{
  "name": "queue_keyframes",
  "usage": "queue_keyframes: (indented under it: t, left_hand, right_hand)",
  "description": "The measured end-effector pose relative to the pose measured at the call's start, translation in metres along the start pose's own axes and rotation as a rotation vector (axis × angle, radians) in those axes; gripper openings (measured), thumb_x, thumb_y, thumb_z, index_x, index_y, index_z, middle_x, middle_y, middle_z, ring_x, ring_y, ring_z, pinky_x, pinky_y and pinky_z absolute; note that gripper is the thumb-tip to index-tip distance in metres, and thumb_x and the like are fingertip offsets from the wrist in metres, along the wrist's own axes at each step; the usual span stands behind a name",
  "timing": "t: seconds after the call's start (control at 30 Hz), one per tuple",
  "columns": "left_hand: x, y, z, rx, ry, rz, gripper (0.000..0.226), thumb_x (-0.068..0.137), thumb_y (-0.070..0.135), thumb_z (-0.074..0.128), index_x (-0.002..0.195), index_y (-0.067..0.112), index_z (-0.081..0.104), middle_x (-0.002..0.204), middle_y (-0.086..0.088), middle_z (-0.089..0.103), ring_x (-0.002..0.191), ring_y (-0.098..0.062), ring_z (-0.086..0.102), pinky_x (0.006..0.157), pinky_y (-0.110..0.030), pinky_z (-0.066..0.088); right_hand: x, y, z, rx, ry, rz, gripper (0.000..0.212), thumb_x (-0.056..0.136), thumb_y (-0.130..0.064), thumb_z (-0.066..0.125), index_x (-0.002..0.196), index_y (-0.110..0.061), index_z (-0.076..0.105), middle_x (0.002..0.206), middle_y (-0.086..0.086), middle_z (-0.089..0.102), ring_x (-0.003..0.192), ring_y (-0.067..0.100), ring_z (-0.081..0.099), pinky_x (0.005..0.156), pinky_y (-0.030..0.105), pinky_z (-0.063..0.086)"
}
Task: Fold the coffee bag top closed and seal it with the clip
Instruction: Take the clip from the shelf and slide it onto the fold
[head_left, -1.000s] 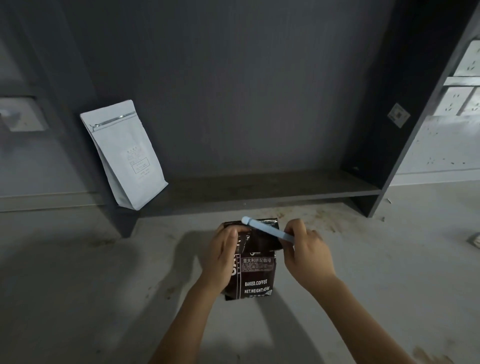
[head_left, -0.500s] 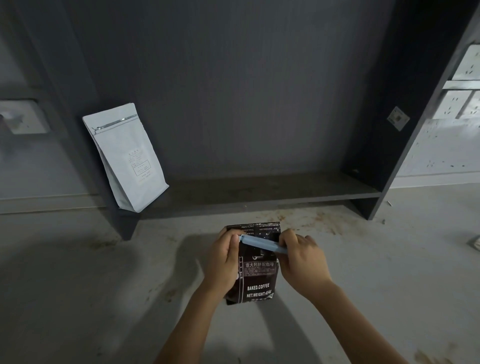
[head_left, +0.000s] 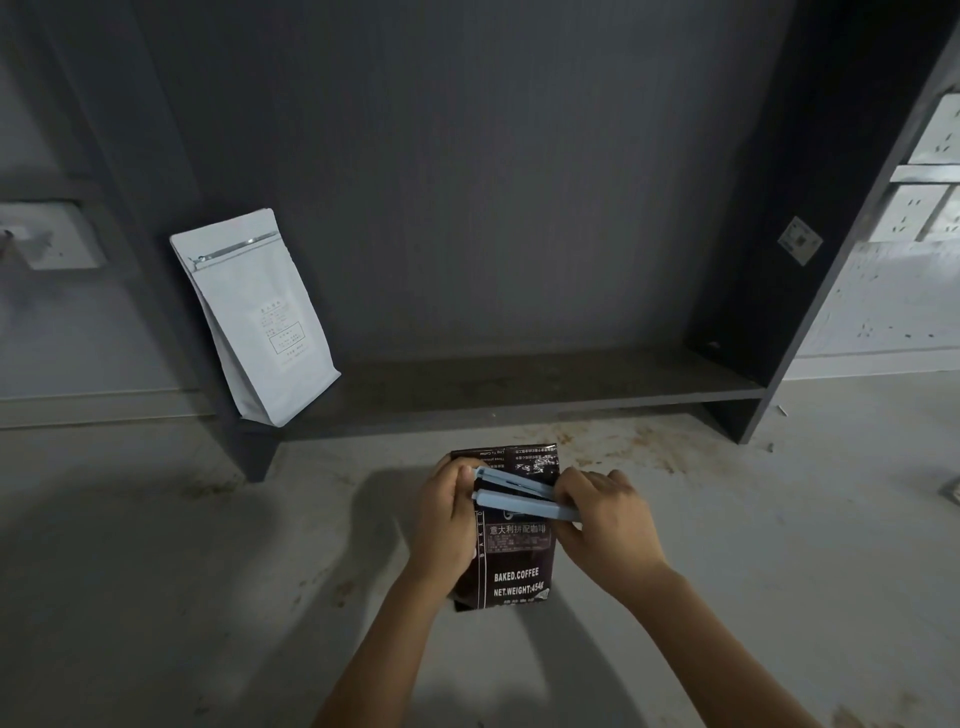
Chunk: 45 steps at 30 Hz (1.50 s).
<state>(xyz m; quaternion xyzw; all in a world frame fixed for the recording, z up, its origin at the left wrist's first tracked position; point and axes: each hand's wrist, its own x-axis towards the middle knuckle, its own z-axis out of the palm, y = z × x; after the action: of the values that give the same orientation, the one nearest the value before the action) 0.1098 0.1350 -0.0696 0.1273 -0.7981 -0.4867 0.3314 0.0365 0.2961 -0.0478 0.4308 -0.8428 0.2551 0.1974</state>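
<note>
A dark brown coffee bag (head_left: 514, 561) printed "BAKED.COFFEE" stands upright on the grey counter (head_left: 753, 545), its top folded over. A long light-blue clip (head_left: 519, 499) lies across the fold, its two arms spread apart at the left end, one above the other. My left hand (head_left: 447, 525) grips the bag's left side with the thumb at the clip's open tips. My right hand (head_left: 608, 525) holds the clip's right end against the bag's right edge.
A white zip-top pouch (head_left: 254, 317) leans at the left end of a low dark shelf (head_left: 519, 389) behind the bag. The shelf's dark upright panel (head_left: 810, 234) rises at the right. Brown stains mark the counter near the shelf.
The clip came down from a tilted position above the bag top to lie across the fold. Its arms now show spread at the left end. Both hands stayed on the bag.
</note>
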Motion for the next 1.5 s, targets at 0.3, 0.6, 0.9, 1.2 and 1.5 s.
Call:
queue_keyframes:
  t: [0.3, 0.6, 0.9, 1.2, 1.5]
  left_hand:
    - [0.0, -0.001, -0.002, -0.03, -0.021, -0.036, 0.028, 0.098, 0.012, 0.035, 0.084, 0.02, 0.058, 0.082, 0.002, 0.063, 0.074, 0.0, 0.06, 0.064, -0.011, 0.044]
    - [-0.005, -0.001, -0.003, -0.281, -0.071, -0.077, 0.03, 0.091, 0.035, 0.037, 0.09, 0.029, 0.066, 0.092, 0.002, 0.07, 0.085, -0.006, 0.067, 0.073, -0.015, 0.051]
    - [-0.009, -0.016, 0.0, -0.159, 0.031, -0.12, 0.037, 0.068, 0.003, 0.078, 0.048, 0.023, 0.055, 0.061, 0.009, 0.07, 0.07, -0.005, 0.068, 0.062, -0.022, 0.055]
    - [-0.012, -0.022, 0.004, -0.237, 0.127, -0.183, 0.059, 0.062, 0.0, 0.081, 0.051, 0.026, 0.029, 0.04, 0.014, 0.045, 0.041, 0.0, 0.038, 0.045, -0.008, 0.033]
    - [-0.005, -0.018, 0.002, -0.343, 0.063, -0.283, 0.059, 0.046, 0.037, 0.086, 0.09, 0.028, 0.047, 0.096, -0.009, 0.069, 0.086, -0.022, 0.071, 0.073, -0.045, 0.059]
  right_hand:
    - [0.005, 0.014, -0.032, 0.67, -0.12, 0.187, 0.022, 0.056, -0.032, 0.08, 0.072, -0.025, 0.067, 0.082, 0.001, 0.067, 0.074, 0.01, 0.061, 0.066, 0.019, 0.049]
    - [0.013, 0.022, -0.039, 0.834, 0.085, 0.262, 0.021, 0.075, -0.003, 0.069, 0.078, -0.024, 0.07, 0.083, 0.001, 0.067, 0.075, 0.007, 0.062, 0.065, 0.014, 0.049]
    - [0.012, 0.027, -0.021, 0.953, 0.16, 0.427, 0.022, 0.079, -0.005, 0.064, 0.075, -0.026, 0.068, 0.08, -0.012, 0.07, 0.072, 0.013, 0.059, 0.063, 0.021, 0.049]
    - [0.011, 0.029, -0.003, 1.015, 0.037, 0.488, 0.024, 0.082, -0.003, 0.062, 0.073, -0.025, 0.068, 0.076, -0.008, 0.069, 0.076, 0.013, 0.061, 0.072, 0.026, 0.052]
    - [0.016, 0.013, 0.009, 1.199, -0.035, 0.523, 0.022, 0.082, 0.0, 0.059, 0.093, -0.017, 0.052, 0.086, 0.006, 0.062, 0.075, 0.01, 0.064, 0.062, 0.021, 0.055]
